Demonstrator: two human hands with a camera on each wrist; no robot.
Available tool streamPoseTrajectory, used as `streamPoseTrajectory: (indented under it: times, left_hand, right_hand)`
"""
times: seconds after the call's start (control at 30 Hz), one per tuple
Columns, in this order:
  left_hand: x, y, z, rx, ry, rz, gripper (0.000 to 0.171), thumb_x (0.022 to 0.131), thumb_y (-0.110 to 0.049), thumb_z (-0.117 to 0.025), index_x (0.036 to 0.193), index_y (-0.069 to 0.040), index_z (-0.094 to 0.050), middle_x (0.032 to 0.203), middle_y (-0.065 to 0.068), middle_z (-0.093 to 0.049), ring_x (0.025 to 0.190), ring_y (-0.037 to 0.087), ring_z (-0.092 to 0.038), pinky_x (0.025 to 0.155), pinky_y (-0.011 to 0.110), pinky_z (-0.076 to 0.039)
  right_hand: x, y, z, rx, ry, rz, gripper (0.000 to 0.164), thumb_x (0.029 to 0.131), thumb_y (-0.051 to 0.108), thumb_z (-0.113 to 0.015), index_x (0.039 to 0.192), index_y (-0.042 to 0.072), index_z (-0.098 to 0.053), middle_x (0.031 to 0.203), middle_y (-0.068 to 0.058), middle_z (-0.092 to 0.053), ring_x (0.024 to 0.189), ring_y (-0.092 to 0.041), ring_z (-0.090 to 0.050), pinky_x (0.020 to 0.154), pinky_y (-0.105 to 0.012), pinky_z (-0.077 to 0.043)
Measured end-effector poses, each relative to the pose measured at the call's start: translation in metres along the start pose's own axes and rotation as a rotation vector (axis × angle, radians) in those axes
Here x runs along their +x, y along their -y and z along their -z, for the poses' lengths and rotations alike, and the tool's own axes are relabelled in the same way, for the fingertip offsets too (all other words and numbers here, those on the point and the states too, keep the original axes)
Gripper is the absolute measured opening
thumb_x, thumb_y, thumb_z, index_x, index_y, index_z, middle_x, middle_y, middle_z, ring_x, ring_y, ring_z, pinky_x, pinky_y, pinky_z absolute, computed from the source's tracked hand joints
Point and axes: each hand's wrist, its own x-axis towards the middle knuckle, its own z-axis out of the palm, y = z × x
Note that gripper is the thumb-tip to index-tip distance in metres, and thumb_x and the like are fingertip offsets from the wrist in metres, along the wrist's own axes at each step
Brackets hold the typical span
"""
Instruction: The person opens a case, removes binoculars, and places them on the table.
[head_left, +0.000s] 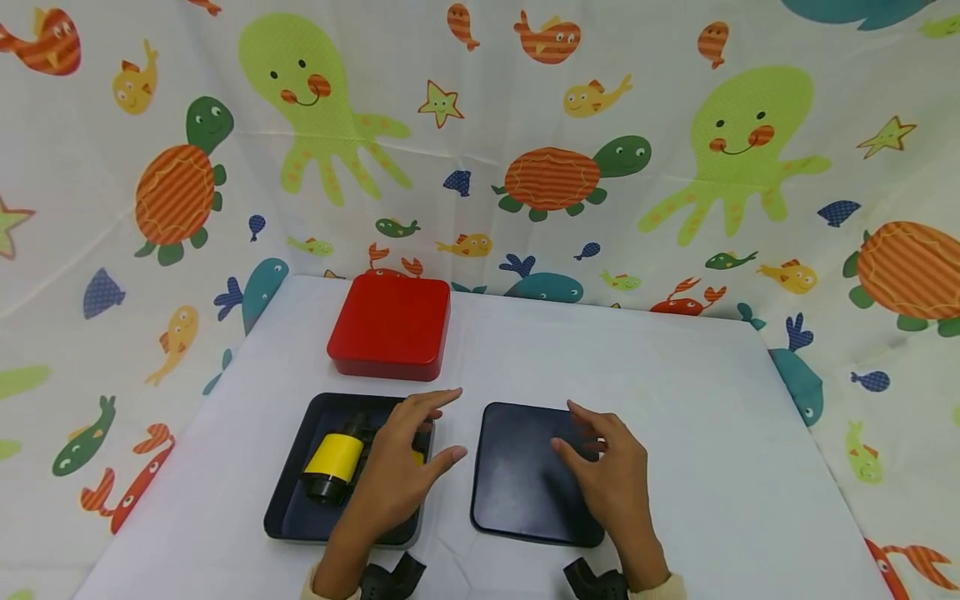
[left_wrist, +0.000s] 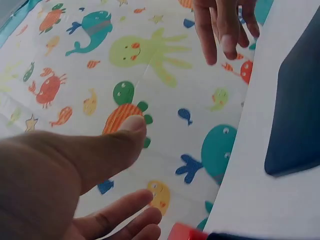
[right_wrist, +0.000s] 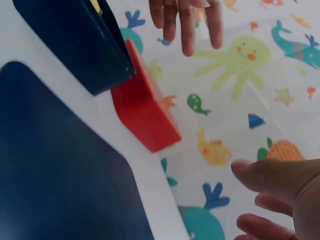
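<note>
My left hand (head_left: 397, 467) is raised over the right side of a dark open box (head_left: 288, 500), fingers and thumb spread apart with nothing between them. Inside the box lies a yellow-and-black object (head_left: 333, 457) that looks like binoculars; the hand hides its right part. Over the right edge of a flat dark lid (head_left: 525, 475), my right hand (head_left: 611, 471) hovers with its fingers loosely bent and holding nothing. The two palms roughly face each other. In the left wrist view, the left thumb (left_wrist: 120, 142) stands well apart from the fingers.
Behind the dark box sits a closed red box (head_left: 393, 321) on the white table (head_left: 690, 400). A cloth (head_left: 465, 150) printed with sea animals hangs at the back and sides. Dark wrist cameras (head_left: 393, 575) are strapped on both wrists.
</note>
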Motion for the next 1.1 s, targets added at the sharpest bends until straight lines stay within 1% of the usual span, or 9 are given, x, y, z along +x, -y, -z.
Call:
streamPoseTrajectory:
  times: [0.17,0.27,0.4,0.5,0.6,0.7,0.83,1.03,1.1]
  left_hand:
    - [-0.006,0.014,0.027,0.079,-0.040,-0.011,0.070,0.088,-0.028,-0.088,0.152,-0.032,-0.058,0.148,0.001,-0.063,0.125,0.027,-0.059,0.101,0.059,-0.059]
    - [-0.009,0.021,0.042,0.109,-0.047,0.005,0.069,0.090,-0.031,-0.086,0.152,-0.030,-0.058,0.148,0.004,-0.063,0.127,0.030,-0.057,0.101,0.063,-0.058]
    - [-0.012,0.026,0.061,0.133,-0.040,0.039,0.069,0.091,-0.030,-0.085,0.154,-0.030,-0.056,0.152,0.006,-0.059,0.134,0.032,-0.051,0.105,0.069,-0.053]
    - [-0.014,0.028,0.073,0.143,-0.032,0.068,0.070,0.091,-0.029,-0.085,0.155,-0.028,-0.055,0.154,0.009,-0.057,0.140,0.035,-0.046,0.111,0.075,-0.044]
    - [-0.015,0.032,0.083,0.166,-0.021,0.099,0.071,0.090,-0.029,-0.086,0.154,-0.027,-0.056,0.155,0.011,-0.056,0.144,0.038,-0.042,0.113,0.079,-0.038]
    - [-0.017,0.037,0.092,0.196,-0.029,0.100,0.073,0.088,-0.028,-0.088,0.153,-0.026,-0.057,0.156,0.013,-0.056,0.144,0.040,-0.042,0.111,0.080,-0.039]
    - [-0.019,0.047,0.104,0.231,-0.035,0.097,0.075,0.085,-0.026,-0.090,0.152,-0.024,-0.058,0.155,0.015,-0.056,0.143,0.041,-0.040,0.108,0.081,-0.041]
    - [-0.024,0.063,0.119,0.262,0.004,0.126,0.076,0.084,-0.023,-0.091,0.152,-0.022,-0.057,0.156,0.018,-0.053,0.145,0.045,-0.037,0.108,0.085,-0.035]
    - [-0.025,0.068,0.120,0.267,0.026,0.139,0.077,0.083,-0.022,-0.091,0.152,-0.023,-0.057,0.157,0.019,-0.051,0.146,0.047,-0.036,0.109,0.085,-0.033]
  right_hand:
    - [0.004,0.013,-0.008,0.057,0.028,0.090,0.063,0.079,0.020,-0.096,0.138,0.024,-0.073,0.119,-0.001,-0.075,0.104,-0.025,-0.071,0.084,-0.045,-0.063]
    - [0.005,0.023,-0.014,0.083,0.049,0.129,0.065,0.079,0.022,-0.096,0.139,0.026,-0.072,0.122,0.002,-0.074,0.105,-0.024,-0.070,0.086,-0.046,-0.063]
    - [0.004,0.037,-0.021,0.089,0.073,0.177,0.066,0.080,0.029,-0.095,0.140,0.030,-0.070,0.126,0.004,-0.072,0.106,-0.019,-0.068,0.087,-0.044,-0.062]
    - [0.004,0.046,-0.028,0.094,0.102,0.207,0.066,0.082,0.033,-0.094,0.143,0.033,-0.068,0.129,0.004,-0.070,0.108,-0.018,-0.067,0.088,-0.043,-0.061]
    - [0.004,0.053,-0.034,0.094,0.128,0.218,0.067,0.083,0.035,-0.093,0.144,0.035,-0.066,0.132,0.005,-0.069,0.111,-0.018,-0.065,0.089,-0.043,-0.061]
    - [0.003,0.061,-0.041,0.096,0.157,0.217,0.068,0.083,0.036,-0.093,0.145,0.036,-0.065,0.134,0.006,-0.068,0.112,-0.020,-0.064,0.090,-0.042,-0.060]
    - [0.001,0.070,-0.050,0.092,0.198,0.220,0.070,0.082,0.038,-0.093,0.146,0.038,-0.064,0.137,0.006,-0.067,0.117,-0.015,-0.061,0.091,-0.040,-0.060]
    - [-0.003,0.081,-0.069,0.065,0.272,0.271,0.076,0.082,0.044,-0.092,0.150,0.038,-0.060,0.139,0.007,-0.067,0.125,-0.012,-0.057,0.099,-0.043,-0.060]
    - [-0.005,0.083,-0.075,0.060,0.299,0.284,0.076,0.082,0.045,-0.092,0.151,0.037,-0.060,0.139,0.007,-0.067,0.124,-0.013,-0.057,0.097,-0.041,-0.061]
